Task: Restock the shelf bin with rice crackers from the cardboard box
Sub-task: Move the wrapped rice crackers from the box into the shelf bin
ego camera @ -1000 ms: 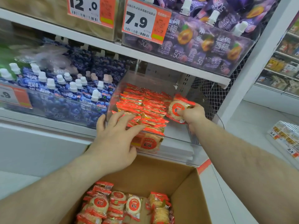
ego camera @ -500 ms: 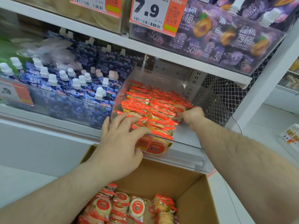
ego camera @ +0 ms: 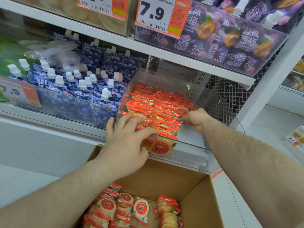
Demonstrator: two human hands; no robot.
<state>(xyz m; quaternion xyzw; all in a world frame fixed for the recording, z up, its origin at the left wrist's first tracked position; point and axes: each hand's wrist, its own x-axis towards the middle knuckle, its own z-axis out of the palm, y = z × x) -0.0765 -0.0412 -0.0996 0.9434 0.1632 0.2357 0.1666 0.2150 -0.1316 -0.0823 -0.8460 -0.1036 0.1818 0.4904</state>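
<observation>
Head view, frame centre: left hand [ego camera: 126, 142] spread flat steadies the rice crackers [ego camera: 156, 109] in the clear bin [ego camera: 189, 155]; right hand [ego camera: 197, 120], fingers curled, tucks a packet [ego camera: 181, 112].

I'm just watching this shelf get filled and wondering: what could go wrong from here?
1. The cracker packs are heaped above the front wall of the clear bin; if the left hand lets go, some might slide out.
2. The right hand is pushing a pack into the side of the heap, which could crush brittle crackers.
3. Fallen packs might miss the cardboard box below.
</observation>
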